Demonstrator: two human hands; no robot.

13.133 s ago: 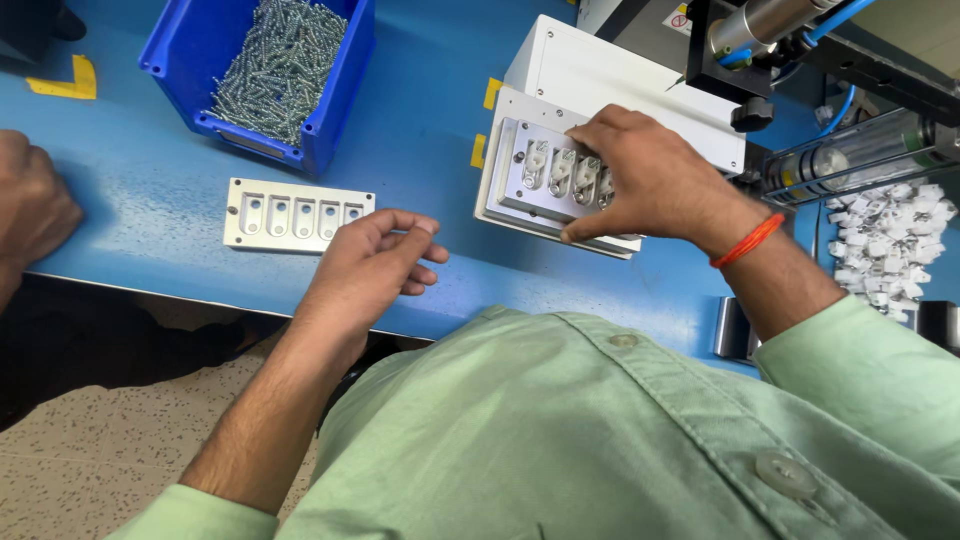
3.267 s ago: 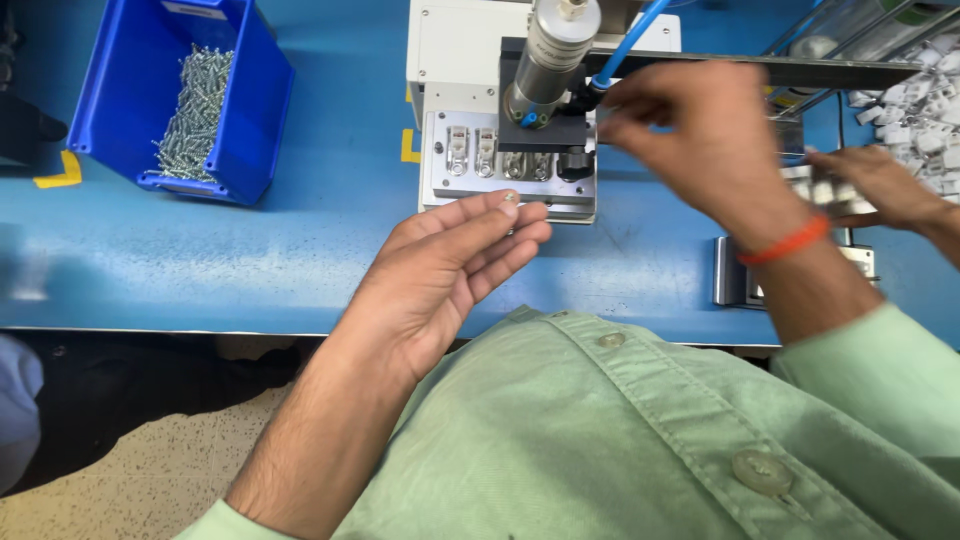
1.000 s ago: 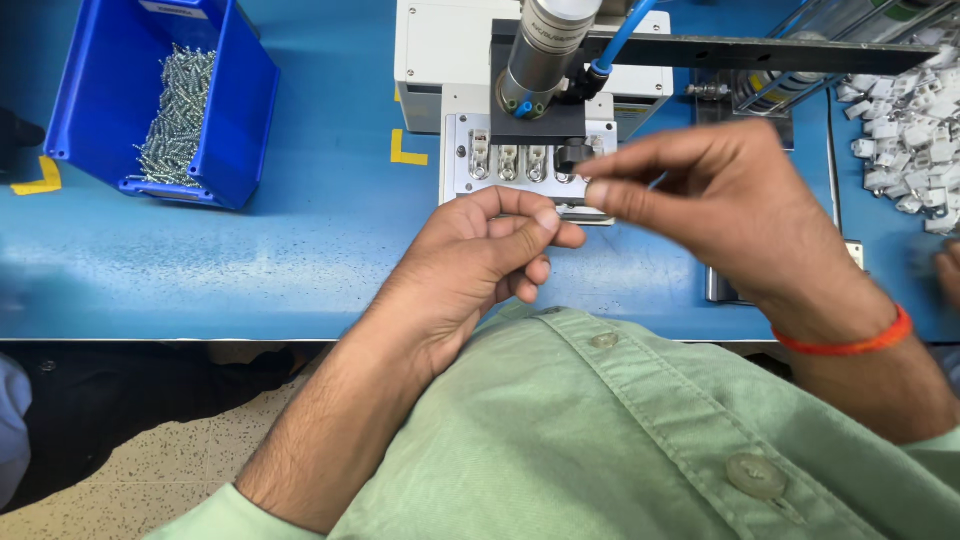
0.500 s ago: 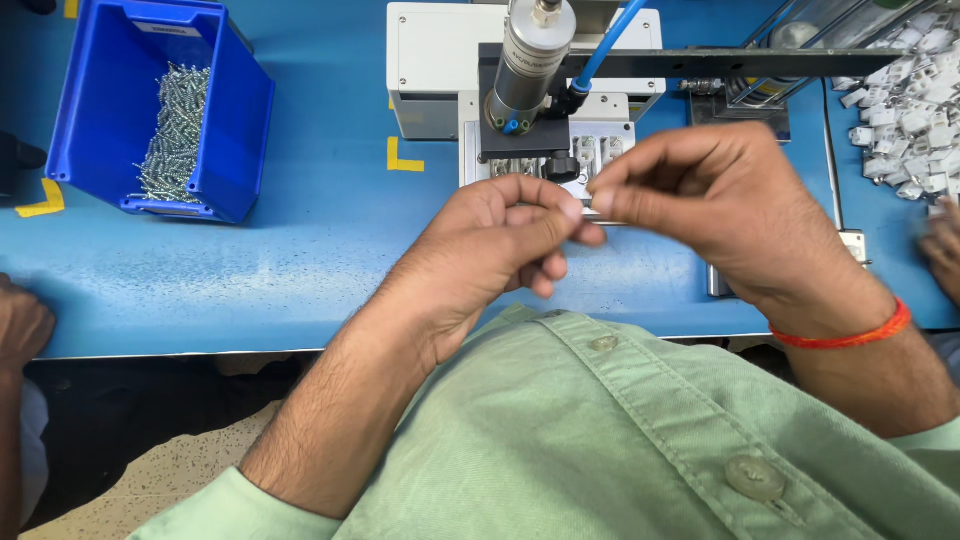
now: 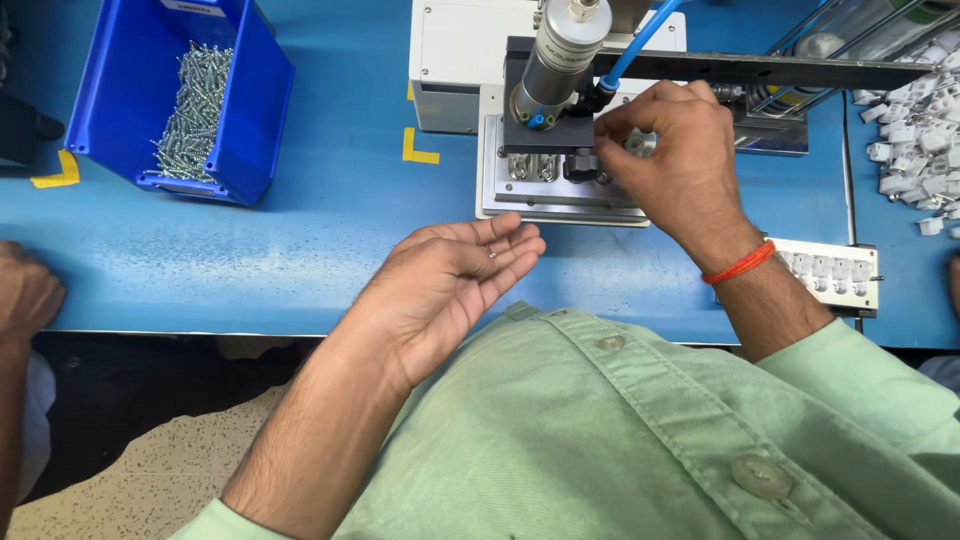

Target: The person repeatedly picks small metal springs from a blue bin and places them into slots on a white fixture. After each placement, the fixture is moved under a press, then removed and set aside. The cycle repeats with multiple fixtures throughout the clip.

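Pinched at the fingertips, the right hand [image 5: 672, 158] places something too small to identify at the grey metal fixture plate [image 5: 560, 190] under the silver cylindrical press head [image 5: 560, 62]; the left hand [image 5: 440, 290] lies palm-up and open above the blue table [image 5: 250, 260], cradling small silver screws [image 5: 492, 253].

blue tabletop [image 5: 300, 270]; blue bin [image 5: 250, 110] of silver screws [image 5: 195, 100]; orange wristband [image 5: 738, 266]; pale green shirt [image 5: 620, 440]; white parts [image 5: 915, 140].

Blue table [image 5: 300, 270] seen from above, lit evenly, surface faintly scuffed, yellow corner marks [image 5: 418, 150] stuck onto it, pale metal edge trimmed along the near side, speckled beige floor [image 5: 130, 480] glimpsed below, dark gap shadowed beneath the table
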